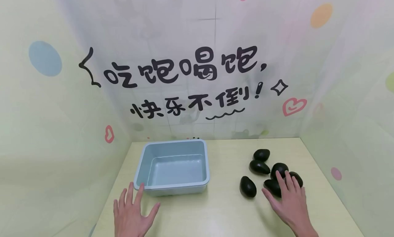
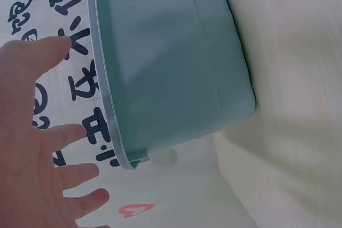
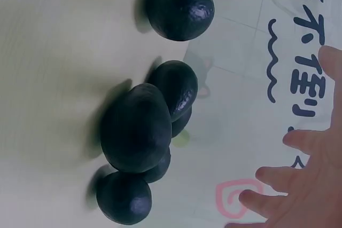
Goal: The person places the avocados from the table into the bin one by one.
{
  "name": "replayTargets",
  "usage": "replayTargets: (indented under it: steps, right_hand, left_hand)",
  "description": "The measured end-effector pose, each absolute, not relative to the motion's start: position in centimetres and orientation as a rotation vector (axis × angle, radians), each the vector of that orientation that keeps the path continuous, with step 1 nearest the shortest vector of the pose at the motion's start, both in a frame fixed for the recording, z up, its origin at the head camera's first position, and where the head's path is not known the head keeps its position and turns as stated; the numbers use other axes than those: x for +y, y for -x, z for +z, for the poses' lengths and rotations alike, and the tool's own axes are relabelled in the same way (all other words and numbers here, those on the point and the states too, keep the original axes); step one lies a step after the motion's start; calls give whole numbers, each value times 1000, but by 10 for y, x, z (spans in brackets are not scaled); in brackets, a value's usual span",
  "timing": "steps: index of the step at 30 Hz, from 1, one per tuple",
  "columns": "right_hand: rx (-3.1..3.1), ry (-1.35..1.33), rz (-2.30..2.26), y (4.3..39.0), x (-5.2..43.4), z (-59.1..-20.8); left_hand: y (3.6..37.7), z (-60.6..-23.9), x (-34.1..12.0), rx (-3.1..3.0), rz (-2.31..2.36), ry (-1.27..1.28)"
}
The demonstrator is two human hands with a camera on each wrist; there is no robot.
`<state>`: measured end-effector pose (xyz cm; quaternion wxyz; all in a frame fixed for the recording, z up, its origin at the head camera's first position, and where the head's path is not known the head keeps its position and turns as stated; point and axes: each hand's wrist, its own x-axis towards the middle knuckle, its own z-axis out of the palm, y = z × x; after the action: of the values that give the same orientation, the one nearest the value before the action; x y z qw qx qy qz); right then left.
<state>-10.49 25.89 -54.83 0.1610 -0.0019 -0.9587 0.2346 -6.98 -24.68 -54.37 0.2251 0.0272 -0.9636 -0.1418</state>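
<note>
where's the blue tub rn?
Head view: the blue tub sits on the table's left half near the back wall, just beyond the left hand, with the avocados away to its right.

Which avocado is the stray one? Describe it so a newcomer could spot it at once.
Start at the pale blue plastic tub on the cream table's left side, then cross toward the cluster of dark green avocados by the right hand. The stray avocado is nearest the tub, lying alone, touching no other avocado.
</note>
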Motion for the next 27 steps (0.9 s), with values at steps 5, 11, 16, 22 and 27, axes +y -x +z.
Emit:
replayTargets:
  steps: [5, 11, 16, 22, 27]
  right_hand:
    - [-2713, 30, 815, 108, 254, -548]
    - [-2701, 62, 853, 110, 248, -551]
    - [-2652, 36, 885, 111, 245, -560]
    - [-2612, -13, 893, 113, 242, -566]
    - [-2666, -1, 924, 116, 240, -570]
  left_hand:
    - [73, -544, -246, -2541, -419, -25]
    - [78, -545, -246, -2431, -450, 15]
    - [80, -550, -244, -2366, -471, 33]
    - [83, -554, -243, -2337, -474, 36]
    - [86, -554, -243, -2332, -477, 40]
